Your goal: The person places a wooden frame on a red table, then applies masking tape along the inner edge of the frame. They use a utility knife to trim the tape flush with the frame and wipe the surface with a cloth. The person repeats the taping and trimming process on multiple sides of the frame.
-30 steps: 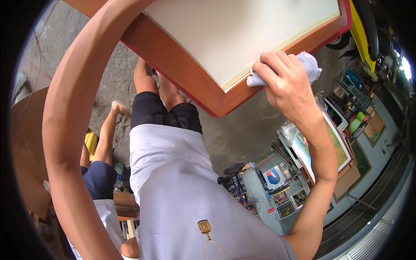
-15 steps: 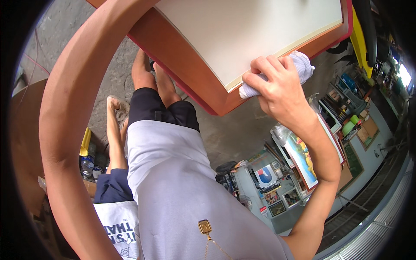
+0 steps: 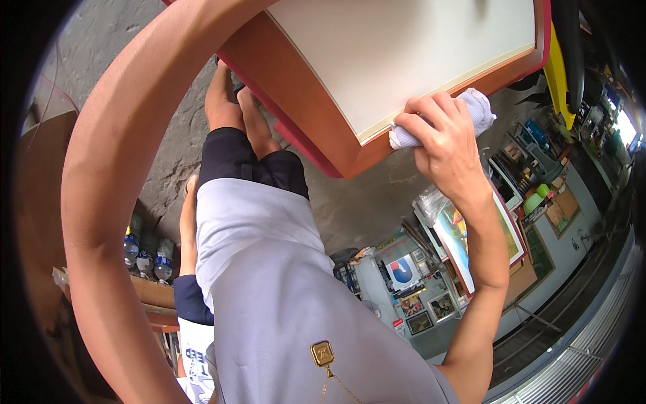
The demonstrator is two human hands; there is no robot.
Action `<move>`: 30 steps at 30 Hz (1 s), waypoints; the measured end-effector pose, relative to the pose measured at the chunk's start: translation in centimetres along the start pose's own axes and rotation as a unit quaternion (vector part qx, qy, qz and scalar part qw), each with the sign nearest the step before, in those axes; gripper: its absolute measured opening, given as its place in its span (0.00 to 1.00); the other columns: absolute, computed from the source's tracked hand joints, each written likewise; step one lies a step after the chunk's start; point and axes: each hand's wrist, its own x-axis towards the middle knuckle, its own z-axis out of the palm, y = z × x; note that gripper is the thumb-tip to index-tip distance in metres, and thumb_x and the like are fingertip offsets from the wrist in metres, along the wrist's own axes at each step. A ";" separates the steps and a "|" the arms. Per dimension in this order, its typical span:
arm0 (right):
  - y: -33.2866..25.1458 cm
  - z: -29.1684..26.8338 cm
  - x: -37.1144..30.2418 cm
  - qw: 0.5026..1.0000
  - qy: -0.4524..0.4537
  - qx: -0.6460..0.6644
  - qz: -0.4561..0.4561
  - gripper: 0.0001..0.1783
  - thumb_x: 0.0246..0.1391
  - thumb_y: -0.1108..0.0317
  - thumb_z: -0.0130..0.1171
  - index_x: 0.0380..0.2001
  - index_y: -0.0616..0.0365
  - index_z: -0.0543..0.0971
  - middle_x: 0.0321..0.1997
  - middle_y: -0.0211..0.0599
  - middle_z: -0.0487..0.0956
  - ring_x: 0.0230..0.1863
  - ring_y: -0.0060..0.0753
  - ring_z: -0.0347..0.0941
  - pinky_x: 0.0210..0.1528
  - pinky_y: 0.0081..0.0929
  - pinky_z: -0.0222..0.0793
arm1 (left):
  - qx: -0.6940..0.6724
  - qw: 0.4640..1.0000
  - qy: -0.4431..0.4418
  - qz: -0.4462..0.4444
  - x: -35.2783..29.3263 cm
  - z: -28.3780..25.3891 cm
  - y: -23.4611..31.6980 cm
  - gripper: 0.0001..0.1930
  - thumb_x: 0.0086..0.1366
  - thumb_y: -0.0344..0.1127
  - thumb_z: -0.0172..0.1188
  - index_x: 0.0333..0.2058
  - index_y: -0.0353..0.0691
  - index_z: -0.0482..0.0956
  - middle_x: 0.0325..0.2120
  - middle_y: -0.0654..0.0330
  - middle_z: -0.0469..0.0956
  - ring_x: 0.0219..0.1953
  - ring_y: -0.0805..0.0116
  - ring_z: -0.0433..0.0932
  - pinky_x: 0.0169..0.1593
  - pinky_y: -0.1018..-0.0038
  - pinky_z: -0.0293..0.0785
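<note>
A large picture frame (image 3: 306,84) with an orange-brown face and red outer edge is at the top of the view, around a white panel (image 3: 390,64) with a cream inner border. My right hand (image 3: 447,145) is closed around a folded pale grey cloth (image 3: 480,111), near the frame's lower corner. The cloth rests along the frame's near side, next to the panel's border. My left arm (image 3: 101,168) reaches up the left side and passes over the frame's upper left; its hand lies beyond the picture's top edge.
Behind on the left, another person (image 3: 195,296) in white and navy is partly hidden by my body. Plastic bottles (image 3: 161,259) stand by a cardboard box. To the right are a colourful framed picture (image 3: 464,236), a cluttered shelf and a yellow object (image 3: 557,81).
My right hand and the cloth have shifted slightly right and down in view, still against the frame's near side. The other person shows less behind me, and more bottles are visible.
</note>
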 end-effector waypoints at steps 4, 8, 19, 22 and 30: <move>-1.8 1.4 -0.2 1.000 -0.004 0.020 -0.005 0.10 0.39 0.72 0.55 0.29 0.62 0.76 0.34 0.38 0.74 0.38 0.39 0.70 0.41 0.35 0.66 | 0.014 1.000 -0.007 0.000 0.0 0.2 0.0 0.17 0.52 0.44 0.65 0.39 0.43 0.79 0.42 0.56 0.75 0.49 0.62 0.70 0.53 0.60 0.64; -4.0 2.6 -0.3 1.000 0.006 0.012 -0.027 0.09 0.40 0.70 0.55 0.27 0.63 0.75 0.33 0.39 0.74 0.39 0.40 0.71 0.43 0.34 0.67 | 0.017 1.000 -0.007 0.001 0.0 0.3 0.1 0.17 0.52 0.44 0.65 0.39 0.43 0.78 0.42 0.55 0.74 0.48 0.61 0.70 0.53 0.60 0.64; 0.6 0.2 -0.7 0.996 0.047 -0.021 0.073 0.14 0.33 0.77 0.58 0.30 0.60 0.77 0.30 0.36 0.73 0.36 0.41 0.69 0.39 0.37 0.63 | 0.022 1.000 0.006 0.000 -0.1 0.0 -0.1 0.17 0.52 0.44 0.65 0.38 0.43 0.78 0.41 0.54 0.75 0.47 0.61 0.70 0.53 0.60 0.65; -1.1 1.1 -0.6 0.997 0.051 -0.010 0.062 0.15 0.32 0.76 0.58 0.31 0.60 0.77 0.31 0.36 0.73 0.36 0.40 0.69 0.41 0.37 0.62 | 0.015 1.000 0.004 0.002 -0.3 0.1 -0.2 0.17 0.52 0.44 0.65 0.38 0.43 0.78 0.42 0.54 0.75 0.48 0.61 0.70 0.53 0.60 0.65; -3.4 0.7 -2.8 0.958 0.140 0.157 0.194 0.15 0.41 0.80 0.63 0.37 0.63 0.79 0.32 0.35 0.79 0.33 0.33 0.75 0.40 0.28 0.69 | 0.000 1.000 -0.007 0.001 0.1 -0.3 0.5 0.18 0.52 0.44 0.66 0.39 0.42 0.78 0.41 0.55 0.76 0.49 0.60 0.70 0.55 0.58 0.64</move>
